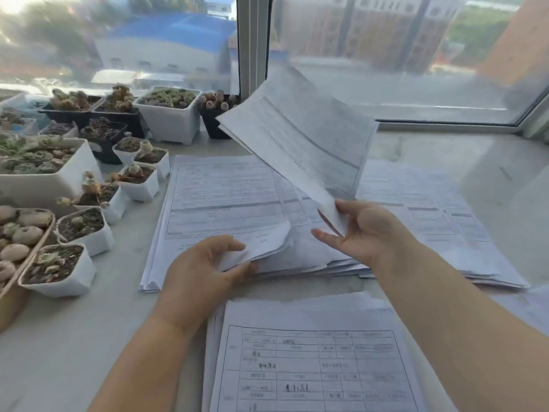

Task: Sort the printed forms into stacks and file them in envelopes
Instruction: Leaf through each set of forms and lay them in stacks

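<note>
Both hands (205, 266) on blurred forms (225, 200), print illegible, nearest stack (312, 361) cropped.

Hidden, cut off or blurred — papers, pots, view outside

The lifted sheets (300, 138) are motion-blurred and their print is unreadable; they cover part of the far stack (225, 200). The near stack (309, 361) runs off the bottom edge, partly under the forearms. The succulent pots (44, 185) are cropped at the left edge — the buildings (166, 40) beyond the glass are smeared.
</note>
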Demonstrator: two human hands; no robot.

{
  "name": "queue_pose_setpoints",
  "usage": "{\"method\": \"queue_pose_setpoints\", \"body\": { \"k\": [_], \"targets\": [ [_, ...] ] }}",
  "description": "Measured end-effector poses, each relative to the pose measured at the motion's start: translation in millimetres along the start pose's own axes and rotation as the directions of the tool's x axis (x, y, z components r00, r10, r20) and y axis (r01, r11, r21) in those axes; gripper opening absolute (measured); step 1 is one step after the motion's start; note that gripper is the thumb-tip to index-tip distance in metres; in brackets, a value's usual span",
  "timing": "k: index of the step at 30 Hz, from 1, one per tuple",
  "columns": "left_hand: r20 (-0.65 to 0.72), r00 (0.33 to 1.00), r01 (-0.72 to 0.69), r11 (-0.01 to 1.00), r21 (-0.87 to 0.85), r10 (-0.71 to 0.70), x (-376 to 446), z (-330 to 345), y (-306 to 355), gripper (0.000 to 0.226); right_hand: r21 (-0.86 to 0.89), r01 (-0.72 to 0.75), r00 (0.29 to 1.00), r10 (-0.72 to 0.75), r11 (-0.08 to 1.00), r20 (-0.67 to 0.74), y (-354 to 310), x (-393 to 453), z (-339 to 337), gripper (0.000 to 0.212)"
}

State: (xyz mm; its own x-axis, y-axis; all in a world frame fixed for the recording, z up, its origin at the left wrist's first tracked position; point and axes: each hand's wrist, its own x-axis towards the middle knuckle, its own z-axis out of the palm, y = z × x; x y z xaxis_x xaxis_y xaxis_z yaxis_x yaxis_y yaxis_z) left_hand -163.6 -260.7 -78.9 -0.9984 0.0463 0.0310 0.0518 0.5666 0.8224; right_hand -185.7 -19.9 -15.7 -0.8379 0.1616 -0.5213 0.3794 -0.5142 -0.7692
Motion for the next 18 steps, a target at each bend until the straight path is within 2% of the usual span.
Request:
{"method": "queue_pose_setpoints", "body": {
  "k": [3, 5, 7, 10, 12, 15, 18],
  "targets": [
    [-0.008, 1.000, 0.001, 0.997, -0.078, -0.001, 1.3, -1.1, -3.8, 0.005, -0.039, 0.000, 1.000, 0.000, 0.999, 0.007, 6.2, 11.9, 0.2, 0.040],
    [-0.061, 0.998, -0.031, 0.997, -0.075, 0.026, 2.0, -0.2, -5.9, 0.012, -0.035, 0.017, 1.000, -0.017, 0.999, -0.009, 8.4, 17.9, -4.1, 0.036],
    [-0.137, 0.989, -0.064, 0.998, -0.026, 0.060, 2.9, 1.4, -8.1, 0.015, 0.006, 0.063, 0.996, -0.062, 0.998, -0.062, 7.0, 18.8, -9.2, 0.019],
    [-0.220, 0.975, -0.035, 0.994, -0.099, 0.012, -0.8, 1.9, -5.7, 0.032, -0.042, 0.210, 0.961, -0.214, 0.977, -0.177, -3.2, 12.0, -20.8, 0.026],
    [-0.195, 0.981, -0.022, 0.990, -0.137, -0.005, -1.0, 2.7, -6.0, 0.026, -0.076, 0.268, 0.943, -0.277, 0.961, -0.183, -12.9, 5.0, -29.1, 0.030],
    [-0.225, 0.973, 0.003, 0.987, -0.161, -0.040, 0.4, 2.4, -6.5, 0.021, -0.022, 0.132, 0.991, -0.132, 0.991, -0.011, -16.7, -5.6, -24.8, 0.024],
    [-0.286, 0.955, 0.025, 0.979, -0.200, -0.083, 0.6, 1.6, -3.3, 0.031, -0.063, -0.036, 0.992, 0.044, 0.997, 0.120, -7.8, -7.3, -7.7, 0.012]
  ]
}}
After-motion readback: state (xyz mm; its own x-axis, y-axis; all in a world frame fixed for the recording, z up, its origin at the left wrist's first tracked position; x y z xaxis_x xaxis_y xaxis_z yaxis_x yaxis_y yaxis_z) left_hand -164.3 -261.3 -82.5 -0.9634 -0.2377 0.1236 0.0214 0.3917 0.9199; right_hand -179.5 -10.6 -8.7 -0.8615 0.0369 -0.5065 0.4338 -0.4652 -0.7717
